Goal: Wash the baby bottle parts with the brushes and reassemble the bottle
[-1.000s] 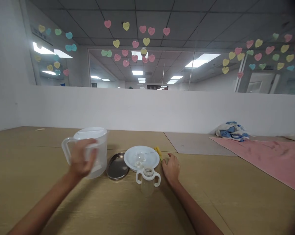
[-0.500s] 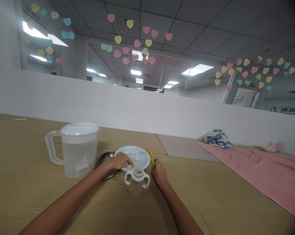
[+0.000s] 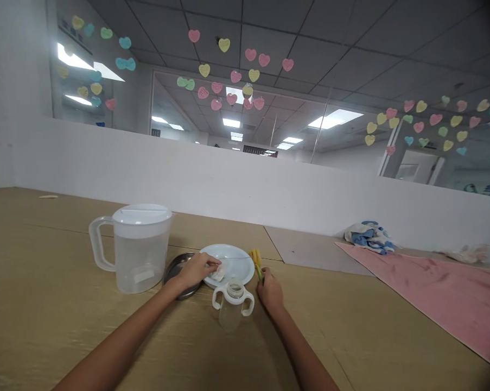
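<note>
Right hand (image 3: pixel 269 290) clamps the brush (image 3: pixel 256 259), can't tell with left hand (image 3: pixel 196 270); one bump could topple that two-handled bottle (image 3: pixel 231 314).

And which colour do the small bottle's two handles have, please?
The handles on the bottle are white, per the head view.

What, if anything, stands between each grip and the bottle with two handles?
Between the left grip and the bottle lie a small clear piece, right at that hand, and the white plate's near rim. Between the right grip, around the yellow-and-green tool, and the bottle, nothing visible stands.
</note>
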`<state>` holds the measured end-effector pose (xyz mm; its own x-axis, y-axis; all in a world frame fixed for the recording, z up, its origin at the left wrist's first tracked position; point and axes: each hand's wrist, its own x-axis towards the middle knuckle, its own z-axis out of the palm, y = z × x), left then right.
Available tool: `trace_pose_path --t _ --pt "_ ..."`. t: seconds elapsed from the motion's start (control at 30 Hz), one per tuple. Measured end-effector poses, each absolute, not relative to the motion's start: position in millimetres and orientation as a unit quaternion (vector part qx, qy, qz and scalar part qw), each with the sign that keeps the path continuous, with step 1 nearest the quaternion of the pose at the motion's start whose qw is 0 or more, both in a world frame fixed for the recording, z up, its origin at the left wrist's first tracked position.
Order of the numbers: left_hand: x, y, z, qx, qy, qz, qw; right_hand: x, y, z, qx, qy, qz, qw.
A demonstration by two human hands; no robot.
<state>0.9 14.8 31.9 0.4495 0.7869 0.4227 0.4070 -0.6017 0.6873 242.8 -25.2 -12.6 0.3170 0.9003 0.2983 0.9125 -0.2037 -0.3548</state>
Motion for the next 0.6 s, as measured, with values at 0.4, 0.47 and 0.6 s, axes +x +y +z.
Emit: trace_pose_path --t 0.4,0.47,0.6 --pt "11.3 -2.6 5.3 0.746 0.407 0.505 0.151 270.7 -8.9 -17.1 -0.786 -0.495 0.001 0.371" --pt "13.9 -2.3 -0.4 0.710 0.407 0.549 0.171 271.6 -13.7 -9.8 -0.771 -0.484 -0.032 0.412" --pt "18.1 -3.7 -5.4 0.665 0.411 0.591 0.200 253.1 -29.8 1.7 -0.659 -0.543 -0.114 0.508"
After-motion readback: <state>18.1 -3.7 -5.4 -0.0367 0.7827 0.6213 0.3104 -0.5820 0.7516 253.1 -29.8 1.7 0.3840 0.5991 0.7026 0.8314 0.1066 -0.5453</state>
